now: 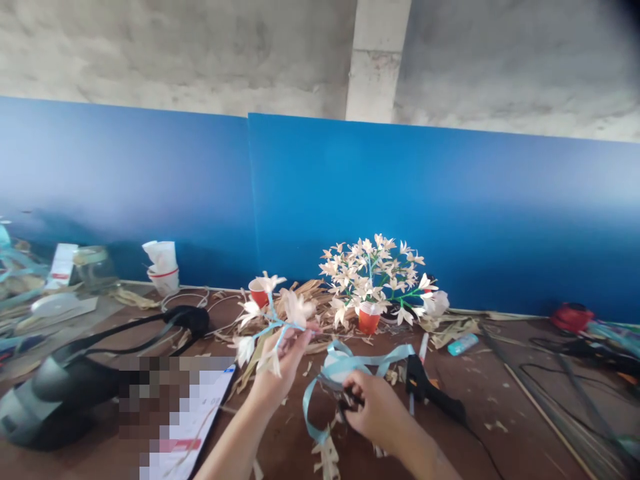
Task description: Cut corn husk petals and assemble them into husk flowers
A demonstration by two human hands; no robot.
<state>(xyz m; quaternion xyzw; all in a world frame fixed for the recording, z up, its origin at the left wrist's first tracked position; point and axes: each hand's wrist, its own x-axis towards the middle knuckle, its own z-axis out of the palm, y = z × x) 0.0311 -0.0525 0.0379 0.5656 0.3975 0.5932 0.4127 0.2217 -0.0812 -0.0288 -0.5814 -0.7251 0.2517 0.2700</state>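
My left hand is closed around the stem of an artificial flower spray, which has several pale petalled flowers on light-blue wrapped branches. My right hand is closed on what look like dark-handled scissors, low over the table; the fingers partly cover them. Light-blue ribbon curls beside and behind my right hand, one strip reaching a black glue gun to the right. Under the ribbon's lower end lies a cut piece of pale husk.
Behind my hands, a red cup holds a large bunch of pale flowers. Dried husks litter the brown table. A black strapped device and a phone-like screen lie left. A blue partition stands behind.
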